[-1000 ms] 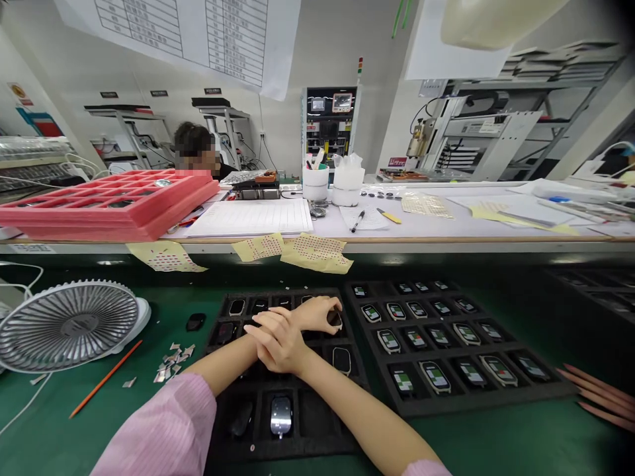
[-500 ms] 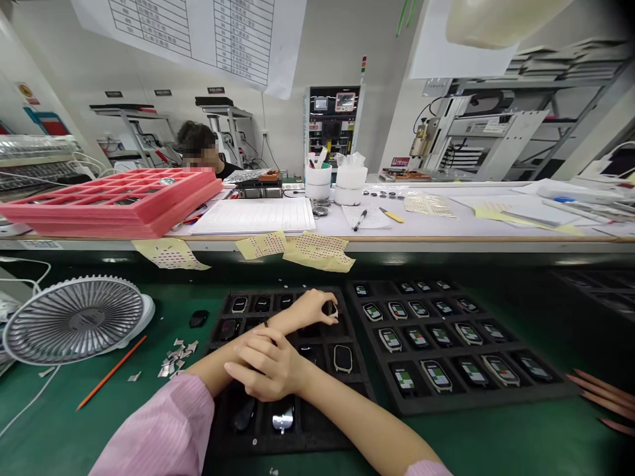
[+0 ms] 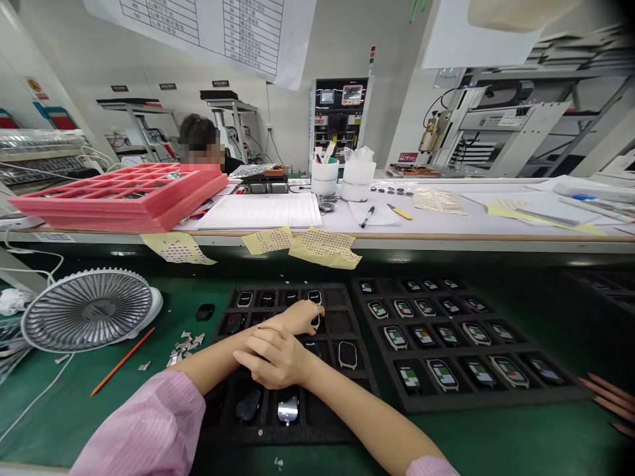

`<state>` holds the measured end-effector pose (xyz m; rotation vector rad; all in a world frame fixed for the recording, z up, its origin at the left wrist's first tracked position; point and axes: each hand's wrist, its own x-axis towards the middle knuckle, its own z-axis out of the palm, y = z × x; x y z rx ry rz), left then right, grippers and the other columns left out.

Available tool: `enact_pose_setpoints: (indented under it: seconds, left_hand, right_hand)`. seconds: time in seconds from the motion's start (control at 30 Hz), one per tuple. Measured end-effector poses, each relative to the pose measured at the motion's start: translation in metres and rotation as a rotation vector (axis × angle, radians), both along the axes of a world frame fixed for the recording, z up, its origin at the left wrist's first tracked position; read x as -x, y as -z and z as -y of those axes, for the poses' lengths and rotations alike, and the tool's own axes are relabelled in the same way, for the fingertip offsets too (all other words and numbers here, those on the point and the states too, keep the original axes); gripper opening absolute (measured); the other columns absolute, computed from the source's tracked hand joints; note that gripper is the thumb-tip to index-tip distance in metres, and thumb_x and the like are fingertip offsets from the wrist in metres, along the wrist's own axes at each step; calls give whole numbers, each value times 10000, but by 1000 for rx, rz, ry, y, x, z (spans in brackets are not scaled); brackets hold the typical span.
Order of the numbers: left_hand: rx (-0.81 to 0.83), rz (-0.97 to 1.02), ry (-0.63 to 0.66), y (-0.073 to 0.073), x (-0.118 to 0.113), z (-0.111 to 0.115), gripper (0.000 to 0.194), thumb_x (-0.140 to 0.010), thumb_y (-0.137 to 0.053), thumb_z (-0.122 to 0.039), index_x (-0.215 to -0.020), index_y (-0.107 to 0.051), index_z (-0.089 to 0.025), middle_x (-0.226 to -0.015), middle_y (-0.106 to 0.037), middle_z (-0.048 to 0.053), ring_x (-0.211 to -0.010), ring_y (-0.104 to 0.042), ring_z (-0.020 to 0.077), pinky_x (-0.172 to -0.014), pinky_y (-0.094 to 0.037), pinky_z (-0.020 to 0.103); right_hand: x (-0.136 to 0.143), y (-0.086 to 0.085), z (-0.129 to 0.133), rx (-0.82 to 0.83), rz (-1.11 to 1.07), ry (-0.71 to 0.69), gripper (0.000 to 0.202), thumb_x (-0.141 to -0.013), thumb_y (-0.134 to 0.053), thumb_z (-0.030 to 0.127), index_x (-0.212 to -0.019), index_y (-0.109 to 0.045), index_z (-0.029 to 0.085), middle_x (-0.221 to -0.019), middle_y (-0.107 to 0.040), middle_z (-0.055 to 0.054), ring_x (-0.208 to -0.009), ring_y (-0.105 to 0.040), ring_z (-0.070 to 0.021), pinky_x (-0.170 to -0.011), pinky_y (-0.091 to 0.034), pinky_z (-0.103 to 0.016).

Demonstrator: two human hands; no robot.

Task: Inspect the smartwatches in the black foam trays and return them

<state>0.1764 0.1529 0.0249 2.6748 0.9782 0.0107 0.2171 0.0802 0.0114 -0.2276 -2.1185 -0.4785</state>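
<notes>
Left: round grey fan (image 3: 94, 311) on the green table (image 3: 64, 423). Above it, upper left, pink compartment tray (image 3: 89, 215) on the raised shelf. Orange stick (image 3: 122, 362), lying aslant beside the fan. Small metallic pieces (image 3: 186, 347), loose heap. Black case (image 3: 204, 312), lying just above the heap.

Centre: first black tray (image 3: 307, 433), holding watches in its compartments. Right hand (image 3: 272, 354), entering from lower right, laid across the left forearm; fingers bent and slightly apart; cannot tell whether its grip holds anything. Silver-faced item (image 3: 288, 406), in the bottom row. Left hand (image 3: 295, 317), reaching from lower left, farther up the tray; grip closed on a watch (image 3: 316, 322), thumb and fingers at its edges, watch in or just over the second row from the top. Gold-rimmed watch (image 3: 348, 355), third row, below and right of the left hand.

Right: second black tray (image 3: 496, 400), watches in rows, screens showing green and white blocks, a few red. Pinkish sticks (image 3: 610, 396), at the right edge.
</notes>
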Motion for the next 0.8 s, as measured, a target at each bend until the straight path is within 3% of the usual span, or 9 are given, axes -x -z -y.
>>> enact_pose_setpoints:
  seconds: [0.17,0.27,0.33,0.47,0.63,0.73,0.8]
  left_hand:
    - [-38,57,-112,-18,14,-3,558,-677,-791,-287,-1185,-576,-201,-919,-726,27,-850,-686,215,-747,-485,259]
    - [-70,66,-164,-35,32,-9,562,-701,-766,-279,-1214,-552,-196,-926,-716,32,-850,-679,216,-736,-478,255]
    - [-78,45,-182,-38,45,-10,546,-687,-767,-243,-1193,-567,-193,-910,-715,35,-838,-680,226,-726,-479,261]
    - [-66,-18,-195,-24,62,-5,511,-645,-775,-182,-1127,-607,-200,-898,-720,38,-839,-685,244,-716,-489,275]
    - [-27,-25,-165,-9,67,-4,457,-734,-706,-151,-1171,-583,-209,-920,-715,47,-850,-679,227,-734,-501,280]
    - [17,21,-147,-5,66,-7,284,-854,-634,-232,-1135,-600,-208,-1024,-679,52,-903,-653,200,-799,-521,318]
    - [33,78,-159,1,66,-8,266,-913,-567,-304,-1148,-589,-181,-1146,-620,73,-975,-622,207,-841,-529,381]
  right_hand:
    - [1,-3,5,-67,-79,-22,251,-896,-438,255,-1019,-646,189,-994,-640,-76,-1004,-558,-184,-947,-456,-351]
    - [2,-1,8,-70,-24,-33,245,-904,-440,276,-1024,-640,202,-1020,-644,-75,-1052,-551,-186,-967,-445,-357]
    - [4,2,9,-57,11,-40,232,-902,-459,287,-1028,-636,206,-1020,-645,-73,-1060,-551,-188,-970,-444,-356]
    - [5,6,8,-42,11,-44,234,-897,-463,283,-1029,-637,199,-1010,-646,-80,-1070,-548,-195,-974,-438,-366]
    - [3,6,4,13,-20,-46,254,-869,-474,223,-1067,-624,172,-1019,-640,-95,-1044,-556,-200,-944,-444,-372]
    - [0,4,-1,77,-87,-43,281,-851,-459,172,-1085,-613,148,-1015,-636,-111,-997,-563,-204,-908,-460,-386]
    - [-3,3,-5,128,-166,-30,297,-839,-448,129,-1089,-609,138,-978,-637,-114,-960,-569,-210,-872,-474,-394]
